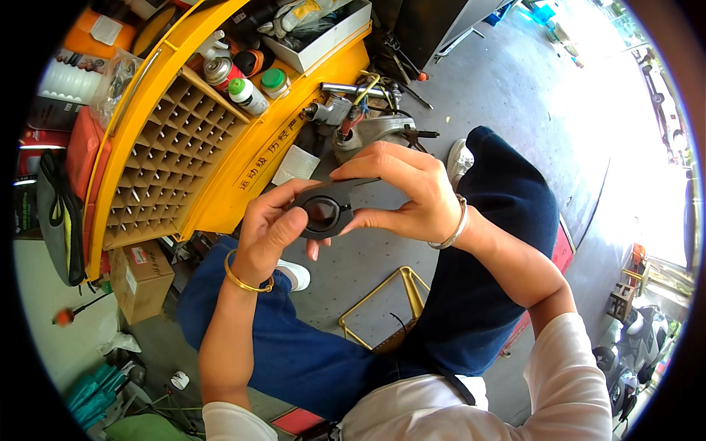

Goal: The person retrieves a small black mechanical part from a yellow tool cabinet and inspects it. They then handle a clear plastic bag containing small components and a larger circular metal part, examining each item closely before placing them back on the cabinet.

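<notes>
Held up over the knees — small black part pinched between left hand and right hand, both clenched on it, lens side up for inspection.

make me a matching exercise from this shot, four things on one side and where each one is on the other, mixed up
Things:
1. black part with a round lens
2. gold bangle
3. silver bracelet
4. spray cans

Places:
A. on the right wrist
B. on top of the yellow cabinet
C. held between the left hand and the right hand
D. on the left wrist

Pairs: 1-C, 2-D, 3-A, 4-B
</notes>
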`<state>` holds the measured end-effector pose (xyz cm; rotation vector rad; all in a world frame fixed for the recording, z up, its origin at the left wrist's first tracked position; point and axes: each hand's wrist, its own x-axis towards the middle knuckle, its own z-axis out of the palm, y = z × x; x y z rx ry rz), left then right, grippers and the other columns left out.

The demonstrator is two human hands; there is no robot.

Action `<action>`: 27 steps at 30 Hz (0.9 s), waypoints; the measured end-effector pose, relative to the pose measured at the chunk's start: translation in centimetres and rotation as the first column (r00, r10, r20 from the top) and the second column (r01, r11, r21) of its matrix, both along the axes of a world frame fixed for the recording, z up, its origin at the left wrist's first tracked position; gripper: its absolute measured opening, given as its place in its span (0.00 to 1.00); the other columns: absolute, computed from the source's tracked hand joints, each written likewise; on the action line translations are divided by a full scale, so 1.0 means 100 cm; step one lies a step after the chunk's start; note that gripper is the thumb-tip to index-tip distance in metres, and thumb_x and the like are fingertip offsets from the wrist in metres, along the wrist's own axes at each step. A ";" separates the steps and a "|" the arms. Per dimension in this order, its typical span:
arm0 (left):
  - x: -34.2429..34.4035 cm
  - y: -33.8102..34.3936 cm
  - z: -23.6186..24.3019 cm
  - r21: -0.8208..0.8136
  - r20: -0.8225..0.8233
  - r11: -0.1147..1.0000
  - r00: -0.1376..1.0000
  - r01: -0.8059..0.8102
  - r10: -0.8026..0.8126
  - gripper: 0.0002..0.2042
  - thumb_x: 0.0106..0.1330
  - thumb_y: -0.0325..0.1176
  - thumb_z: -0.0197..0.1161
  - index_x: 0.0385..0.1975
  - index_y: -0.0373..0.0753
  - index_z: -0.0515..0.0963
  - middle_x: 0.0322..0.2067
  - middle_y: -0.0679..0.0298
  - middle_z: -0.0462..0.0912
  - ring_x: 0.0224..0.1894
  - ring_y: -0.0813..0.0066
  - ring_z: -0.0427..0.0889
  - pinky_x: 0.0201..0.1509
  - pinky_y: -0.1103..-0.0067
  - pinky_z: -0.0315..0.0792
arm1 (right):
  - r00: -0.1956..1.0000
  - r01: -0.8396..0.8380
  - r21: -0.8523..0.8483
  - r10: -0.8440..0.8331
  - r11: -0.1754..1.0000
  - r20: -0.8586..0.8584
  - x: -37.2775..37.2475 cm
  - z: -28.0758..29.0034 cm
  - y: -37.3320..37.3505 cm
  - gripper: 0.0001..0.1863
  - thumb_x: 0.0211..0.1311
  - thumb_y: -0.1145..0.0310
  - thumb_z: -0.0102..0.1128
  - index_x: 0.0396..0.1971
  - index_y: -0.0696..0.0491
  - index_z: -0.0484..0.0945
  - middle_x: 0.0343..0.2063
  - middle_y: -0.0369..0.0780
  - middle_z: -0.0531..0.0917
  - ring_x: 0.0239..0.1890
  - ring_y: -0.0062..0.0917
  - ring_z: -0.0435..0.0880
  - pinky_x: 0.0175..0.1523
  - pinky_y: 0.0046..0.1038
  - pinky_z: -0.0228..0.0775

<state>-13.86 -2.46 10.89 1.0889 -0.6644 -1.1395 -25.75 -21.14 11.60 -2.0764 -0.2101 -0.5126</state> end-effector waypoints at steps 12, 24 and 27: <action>-0.011 -0.014 0.000 -0.216 0.227 0.962 0.950 -0.167 0.216 0.28 0.55 0.36 0.65 0.51 0.26 0.65 0.38 0.57 0.76 0.35 0.74 0.78 0.39 0.80 0.74 | 0.954 0.196 0.073 -0.208 0.978 0.218 -0.002 -0.008 -0.001 0.23 0.34 0.76 0.70 0.35 0.57 0.73 0.32 0.42 0.76 0.33 0.34 0.78 0.37 0.28 0.71; -0.013 -0.019 -0.004 -0.341 0.584 0.913 0.712 -0.222 0.391 0.21 0.57 0.31 0.63 0.50 0.31 0.69 0.37 0.60 0.73 0.40 0.74 0.74 0.43 0.81 0.71 | 0.911 0.195 0.009 -0.184 0.981 0.369 0.000 -0.016 0.001 0.26 0.28 0.81 0.67 0.36 0.57 0.69 0.31 0.43 0.76 0.31 0.35 0.76 0.34 0.29 0.71; -0.015 -0.019 -0.006 -0.325 0.502 0.915 0.776 -0.239 0.381 0.20 0.60 0.31 0.60 0.51 0.31 0.67 0.39 0.60 0.73 0.44 0.74 0.73 0.46 0.81 0.69 | 0.914 0.205 -0.021 -0.183 0.979 0.361 0.001 -0.015 0.002 0.27 0.28 0.80 0.68 0.36 0.57 0.69 0.31 0.43 0.76 0.30 0.35 0.76 0.34 0.29 0.70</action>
